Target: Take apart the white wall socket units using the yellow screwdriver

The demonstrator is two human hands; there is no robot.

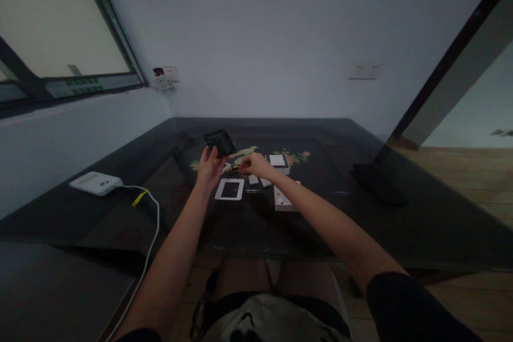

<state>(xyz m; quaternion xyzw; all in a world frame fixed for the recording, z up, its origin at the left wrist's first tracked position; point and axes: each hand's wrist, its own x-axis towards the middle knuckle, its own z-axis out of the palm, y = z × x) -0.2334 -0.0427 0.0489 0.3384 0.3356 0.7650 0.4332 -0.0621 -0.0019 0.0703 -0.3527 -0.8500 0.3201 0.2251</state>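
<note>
Raised above the table, a thin black square panel (pixel 220 142) is tilted in my left hand (pixel 211 168), whose fingers grip its lower edge. My right hand (pixel 254 164) is closed in a pinch just right of it. Beside those pinched fingertips is a small dark and yellowish piece (pixel 233 168), too small to name; whether the fingers hold it I cannot tell. Below the hands a white square frame (pixel 239 190) with a dark opening lies flat. Two small white blocks (pixel 253 179) are under my right hand. My right forearm partly covers an open white box (pixel 281 204).
Behind my right wrist stands another white box (pixel 283 166) with a white square plate. A white power bank (pixel 96 183) with a white cable (pixel 157 219) lies at left. A flat black item (pixel 378 184) is at right. The dark table (pixel 320 144) meets the wall.
</note>
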